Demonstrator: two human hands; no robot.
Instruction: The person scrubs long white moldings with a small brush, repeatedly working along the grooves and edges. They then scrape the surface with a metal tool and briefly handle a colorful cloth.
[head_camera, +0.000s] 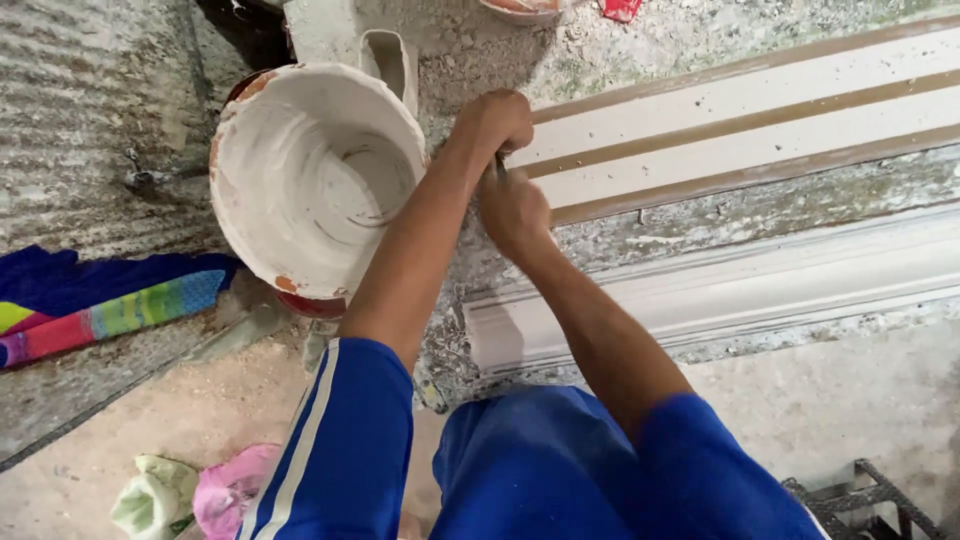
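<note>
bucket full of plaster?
No. The bucket shows only a smeared white coating on its bare inner walls and bottom.

Only a thin dark sliver of a tool (499, 166) shows between the left hand (492, 120) and the right hand (513, 208); what it is cannot be told, and the fingers of both are curled out of sight. The striped mould (760, 110) and the white cornice (760, 285) run off the right edge. A small bowl (520, 8) and a red scrap (619, 8) are cut by the top edge, the coloured cloth (90, 305) by the left.
</note>
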